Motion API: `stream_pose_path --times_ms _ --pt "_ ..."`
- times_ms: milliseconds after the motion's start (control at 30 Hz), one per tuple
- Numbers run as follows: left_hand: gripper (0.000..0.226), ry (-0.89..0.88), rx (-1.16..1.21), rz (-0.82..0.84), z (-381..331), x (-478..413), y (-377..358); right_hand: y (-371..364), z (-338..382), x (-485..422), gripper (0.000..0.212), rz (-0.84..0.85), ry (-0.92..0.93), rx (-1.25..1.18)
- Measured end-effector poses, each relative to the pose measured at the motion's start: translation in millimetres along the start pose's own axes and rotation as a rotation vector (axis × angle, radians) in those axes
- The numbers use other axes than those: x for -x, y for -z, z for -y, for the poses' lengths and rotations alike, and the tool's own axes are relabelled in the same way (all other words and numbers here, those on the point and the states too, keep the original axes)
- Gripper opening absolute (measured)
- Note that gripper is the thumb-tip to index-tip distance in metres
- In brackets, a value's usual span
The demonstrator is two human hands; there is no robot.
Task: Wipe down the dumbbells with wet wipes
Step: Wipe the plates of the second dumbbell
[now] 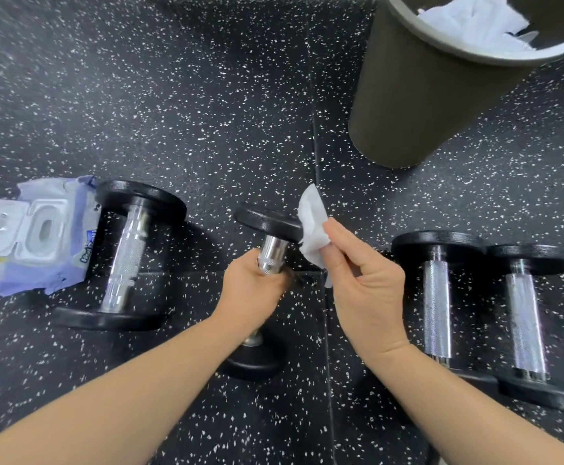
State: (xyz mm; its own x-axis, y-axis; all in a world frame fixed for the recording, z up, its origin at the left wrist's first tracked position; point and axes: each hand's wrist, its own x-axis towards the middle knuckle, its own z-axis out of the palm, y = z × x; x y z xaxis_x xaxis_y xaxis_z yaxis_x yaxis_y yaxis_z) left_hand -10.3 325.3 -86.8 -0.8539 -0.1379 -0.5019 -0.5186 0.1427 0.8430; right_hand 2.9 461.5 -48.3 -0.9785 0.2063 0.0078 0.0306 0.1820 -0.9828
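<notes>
We hold the small dumbbell (267, 226) by its chrome handle (272, 251). Our left hand (252, 290) is wrapped fully round the bar just under the top plate, and our right hand (357, 280) pinches a white wet wipe (312, 226) between thumb and fingers against that plate's right edge. Left of the grip a larger dumbbell (126, 256) lies on the speckled rubber floor (206, 112) with an open-lidded wet wipe pack (39, 236) just beside it. Right of the wipe lie a third dumbbell (436, 297) and a fourth dumbbell (525, 317), with a dark bin (424, 95) of crumpled white sheets (475, 21) beyond.
</notes>
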Motion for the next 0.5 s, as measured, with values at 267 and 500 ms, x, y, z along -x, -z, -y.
stream_pose_path --times_ms 267,500 --pt "0.02 -0.042 -0.044 -0.013 -2.4 3.1 -0.1 -10.1 11.5 0.6 0.034 -0.003 0.402 0.444" --pt "0.019 -0.004 -0.064 -0.001 -4.9 5.9 0.3 7.3 -7.0 -4.8 0.034 0.003 0.113 0.347"
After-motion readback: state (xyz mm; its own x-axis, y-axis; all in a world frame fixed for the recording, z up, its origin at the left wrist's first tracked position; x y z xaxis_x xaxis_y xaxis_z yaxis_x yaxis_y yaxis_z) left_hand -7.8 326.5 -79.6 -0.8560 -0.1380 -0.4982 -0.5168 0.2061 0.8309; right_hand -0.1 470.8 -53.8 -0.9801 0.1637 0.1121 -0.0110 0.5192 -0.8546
